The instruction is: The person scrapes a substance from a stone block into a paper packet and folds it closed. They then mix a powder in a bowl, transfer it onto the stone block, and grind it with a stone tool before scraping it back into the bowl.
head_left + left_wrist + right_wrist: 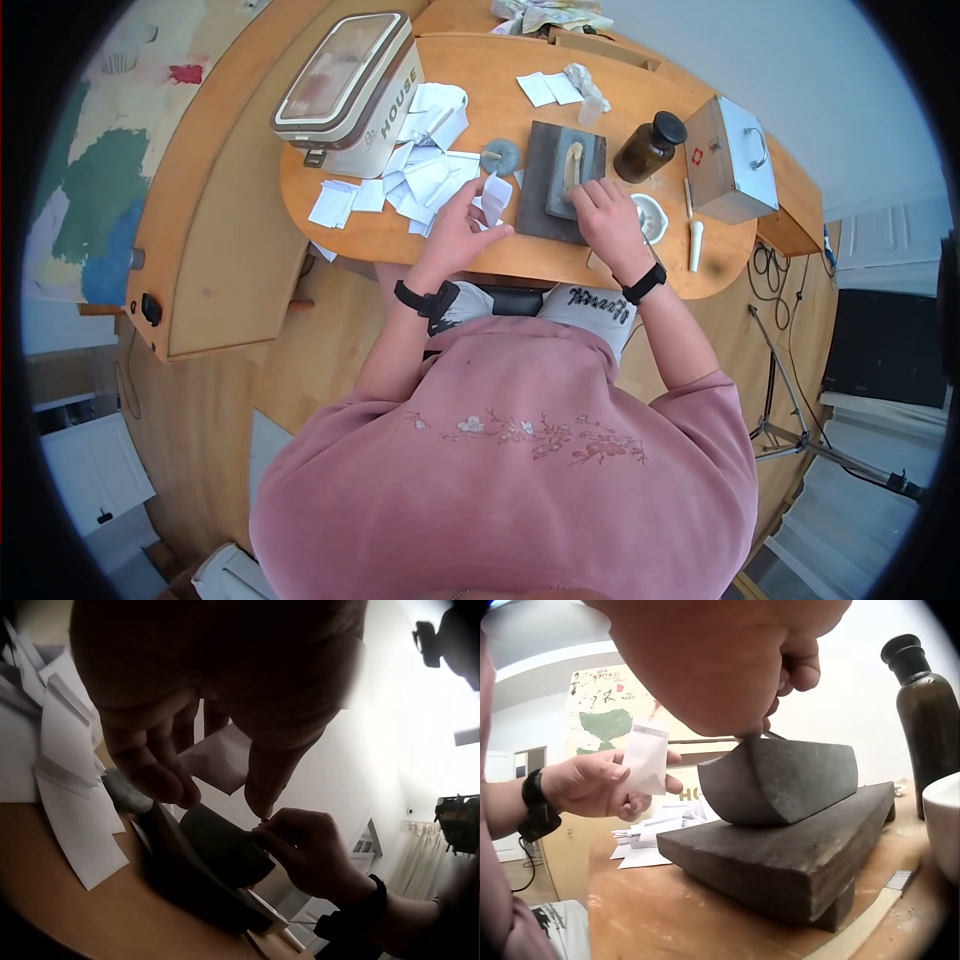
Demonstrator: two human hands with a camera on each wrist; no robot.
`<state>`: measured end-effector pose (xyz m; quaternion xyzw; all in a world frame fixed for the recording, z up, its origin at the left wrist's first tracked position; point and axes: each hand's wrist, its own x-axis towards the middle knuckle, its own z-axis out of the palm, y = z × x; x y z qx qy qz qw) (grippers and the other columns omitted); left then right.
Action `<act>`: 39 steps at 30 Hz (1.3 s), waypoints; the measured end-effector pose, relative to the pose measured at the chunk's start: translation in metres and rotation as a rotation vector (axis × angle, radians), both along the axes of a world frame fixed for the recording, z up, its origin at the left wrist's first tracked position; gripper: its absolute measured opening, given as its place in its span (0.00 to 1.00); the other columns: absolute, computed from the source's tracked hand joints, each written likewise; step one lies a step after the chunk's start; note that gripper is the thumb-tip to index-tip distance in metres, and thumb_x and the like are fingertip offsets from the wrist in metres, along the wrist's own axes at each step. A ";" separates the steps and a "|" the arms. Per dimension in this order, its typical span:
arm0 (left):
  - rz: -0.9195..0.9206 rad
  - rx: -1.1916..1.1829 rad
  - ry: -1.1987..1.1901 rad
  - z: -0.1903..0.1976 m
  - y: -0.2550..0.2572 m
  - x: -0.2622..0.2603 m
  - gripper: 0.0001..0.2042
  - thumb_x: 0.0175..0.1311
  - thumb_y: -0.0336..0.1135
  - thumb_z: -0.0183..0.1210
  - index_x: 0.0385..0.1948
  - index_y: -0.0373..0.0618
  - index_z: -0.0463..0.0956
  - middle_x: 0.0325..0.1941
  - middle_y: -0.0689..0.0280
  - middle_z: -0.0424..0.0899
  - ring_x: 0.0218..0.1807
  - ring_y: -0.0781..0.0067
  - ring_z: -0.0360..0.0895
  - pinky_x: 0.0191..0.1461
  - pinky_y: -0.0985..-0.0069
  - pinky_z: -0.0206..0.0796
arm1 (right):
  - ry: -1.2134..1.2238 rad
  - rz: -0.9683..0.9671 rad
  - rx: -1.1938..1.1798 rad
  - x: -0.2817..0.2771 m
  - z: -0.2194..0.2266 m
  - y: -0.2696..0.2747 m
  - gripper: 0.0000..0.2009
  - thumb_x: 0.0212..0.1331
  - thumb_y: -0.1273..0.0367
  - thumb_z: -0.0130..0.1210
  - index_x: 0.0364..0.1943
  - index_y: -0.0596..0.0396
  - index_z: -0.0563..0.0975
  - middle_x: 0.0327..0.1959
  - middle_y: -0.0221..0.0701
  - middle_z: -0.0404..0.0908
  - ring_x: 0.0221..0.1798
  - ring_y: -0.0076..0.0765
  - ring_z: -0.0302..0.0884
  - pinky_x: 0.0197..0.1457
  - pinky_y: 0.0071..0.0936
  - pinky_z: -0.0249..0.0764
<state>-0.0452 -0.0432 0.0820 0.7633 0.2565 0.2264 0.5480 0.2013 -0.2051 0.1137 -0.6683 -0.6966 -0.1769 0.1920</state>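
My left hand (458, 240) holds a small white paper packet (646, 759) upright between thumb and fingers, left of a dark slab (540, 150). On that slab stands a grey boat-shaped grinding trough (802, 780) with a pale, slender tool (573, 163) lying in its hollow. Over the trough's near end is my right hand (612, 225), its fingers curled and the thumb and forefinger drawn together right at the rim. Whether those fingertips pinch something, I cannot tell. A grey grinding wheel (501, 157) lies left of the slab.
Loose white papers (425, 175) cover the table's left part beside a lidded box (345, 100). To the right are a brown bottle (650, 146), a white mortar (652, 213), a white pestle (696, 245) and a metal case (735, 165). A brush (870, 919) lies beside the slab.
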 end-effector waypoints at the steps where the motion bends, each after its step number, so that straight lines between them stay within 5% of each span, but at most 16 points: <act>1: 0.006 -0.002 -0.002 -0.001 0.002 0.000 0.40 0.63 0.31 0.82 0.77 0.42 0.71 0.46 0.68 0.88 0.41 0.81 0.82 0.46 0.77 0.77 | -0.008 0.011 0.015 0.000 0.000 -0.002 0.08 0.58 0.75 0.63 0.42 0.54 0.82 0.38 0.32 0.79 0.46 0.43 0.79 0.51 0.40 0.76; 12: -0.132 -0.048 0.045 0.002 0.008 0.049 0.44 0.62 0.30 0.82 0.80 0.38 0.68 0.62 0.64 0.84 0.39 0.83 0.80 0.43 0.79 0.75 | -0.040 0.049 0.168 0.005 0.007 -0.020 0.09 0.59 0.74 0.66 0.44 0.57 0.82 0.36 0.32 0.77 0.42 0.41 0.78 0.45 0.38 0.74; 18: -0.232 -0.157 -0.002 0.010 0.003 0.069 0.42 0.60 0.28 0.83 0.78 0.40 0.71 0.55 0.67 0.86 0.36 0.83 0.77 0.40 0.78 0.72 | -0.005 0.129 0.305 -0.021 0.039 -0.044 0.12 0.65 0.73 0.73 0.48 0.60 0.85 0.30 0.30 0.70 0.34 0.38 0.74 0.37 0.38 0.69; 20: -0.238 -0.195 -0.063 0.009 -0.002 0.071 0.40 0.61 0.24 0.81 0.77 0.42 0.71 0.41 0.74 0.86 0.37 0.87 0.77 0.39 0.81 0.68 | 0.030 0.140 0.329 -0.032 0.050 -0.050 0.11 0.65 0.73 0.73 0.48 0.60 0.86 0.30 0.30 0.71 0.33 0.39 0.74 0.36 0.38 0.69; 22: -0.229 -0.198 -0.064 0.003 -0.003 0.073 0.40 0.61 0.23 0.81 0.77 0.43 0.72 0.43 0.75 0.86 0.37 0.87 0.76 0.39 0.81 0.67 | 0.066 0.148 0.351 -0.042 0.051 -0.054 0.10 0.65 0.73 0.74 0.47 0.60 0.86 0.29 0.30 0.72 0.32 0.39 0.73 0.35 0.38 0.68; 25: -0.223 -0.187 -0.080 0.001 -0.004 0.070 0.38 0.61 0.22 0.80 0.76 0.45 0.73 0.48 0.75 0.86 0.39 0.87 0.76 0.41 0.81 0.68 | 0.252 0.161 0.421 -0.052 0.045 -0.052 0.07 0.66 0.75 0.74 0.44 0.60 0.87 0.29 0.31 0.77 0.31 0.41 0.75 0.34 0.37 0.68; 28: -0.230 -0.164 -0.108 0.009 -0.011 0.064 0.38 0.61 0.24 0.81 0.75 0.47 0.74 0.48 0.75 0.86 0.40 0.86 0.77 0.43 0.79 0.71 | 0.605 0.089 0.504 -0.061 0.038 -0.047 0.05 0.69 0.75 0.73 0.40 0.62 0.87 0.28 0.29 0.80 0.29 0.33 0.74 0.33 0.32 0.67; 30: -0.240 -0.151 -0.126 0.010 -0.012 0.062 0.39 0.60 0.26 0.82 0.75 0.47 0.74 0.44 0.75 0.85 0.40 0.84 0.78 0.44 0.77 0.73 | 1.096 -0.134 0.354 -0.062 0.035 -0.044 0.06 0.72 0.75 0.72 0.38 0.65 0.87 0.25 0.27 0.79 0.28 0.22 0.70 0.32 0.27 0.64; 31: -0.235 -0.119 -0.100 0.009 -0.012 0.061 0.38 0.61 0.25 0.81 0.75 0.48 0.74 0.45 0.75 0.85 0.41 0.84 0.78 0.44 0.77 0.73 | 1.095 -0.133 0.353 -0.061 0.031 -0.042 0.06 0.72 0.75 0.72 0.38 0.65 0.87 0.25 0.27 0.79 0.28 0.22 0.70 0.32 0.27 0.64; 33: -0.227 -0.087 -0.077 0.008 -0.012 0.060 0.38 0.61 0.24 0.81 0.75 0.48 0.74 0.46 0.75 0.85 0.42 0.85 0.78 0.44 0.77 0.74 | 1.531 -0.158 0.401 -0.060 0.023 -0.035 0.08 0.73 0.74 0.72 0.38 0.66 0.86 0.24 0.23 0.77 0.29 0.15 0.65 0.31 0.25 0.62; 36: -0.210 -0.124 -0.087 0.009 -0.016 0.054 0.37 0.59 0.23 0.82 0.72 0.48 0.77 0.57 0.77 0.86 0.42 0.87 0.78 0.44 0.81 0.72 | 1.280 -0.178 0.410 -0.064 0.027 -0.045 0.06 0.73 0.73 0.72 0.40 0.62 0.88 0.26 0.22 0.80 0.29 0.15 0.69 0.33 0.23 0.64; 37: -0.198 -0.145 -0.105 0.010 -0.018 0.052 0.37 0.60 0.24 0.81 0.73 0.47 0.76 0.50 0.76 0.85 0.41 0.85 0.78 0.44 0.79 0.72 | 1.272 -0.175 0.401 -0.065 0.033 -0.048 0.06 0.73 0.73 0.72 0.40 0.62 0.88 0.26 0.22 0.80 0.29 0.15 0.69 0.33 0.23 0.64; 39: -0.178 -0.167 -0.143 0.006 -0.017 0.051 0.38 0.61 0.25 0.81 0.74 0.46 0.74 0.43 0.75 0.85 0.40 0.84 0.78 0.43 0.77 0.73 | 0.743 -0.096 0.525 -0.061 0.047 -0.052 0.03 0.71 0.76 0.72 0.40 0.61 0.87 0.25 0.28 0.79 0.27 0.25 0.72 0.33 0.28 0.66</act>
